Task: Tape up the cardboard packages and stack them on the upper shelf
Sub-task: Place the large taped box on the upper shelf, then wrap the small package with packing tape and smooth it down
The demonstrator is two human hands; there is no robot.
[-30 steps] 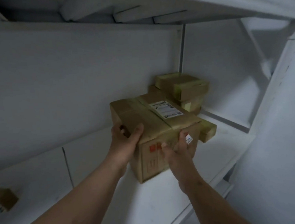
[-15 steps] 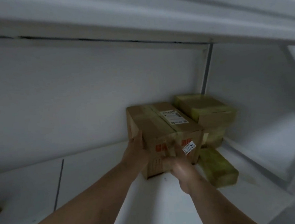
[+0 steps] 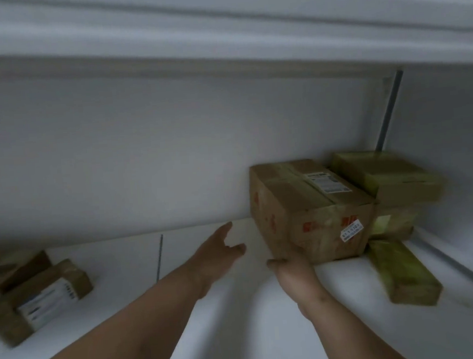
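Observation:
A taped brown cardboard box (image 3: 311,210) with a white shipping label and red print stands on the white upper shelf (image 3: 239,306), against the back wall. My right hand (image 3: 292,268) touches the box's lower front corner with straight fingers. My left hand (image 3: 221,247) hovers open just left of the box, clear of it. Right of the box, two smaller yellow-taped packages (image 3: 391,181) are stacked in the corner. A long flat yellow-taped package (image 3: 401,272) lies in front of them.
More taped packages (image 3: 37,291) lie at the shelf's left end. A white board runs overhead close above the boxes. The white side wall and a grey metal post (image 3: 388,110) close off the right corner.
My left hand has let go of the box's left side and pulled back to the left. The box sits further back against the wall, and the view has swung left.

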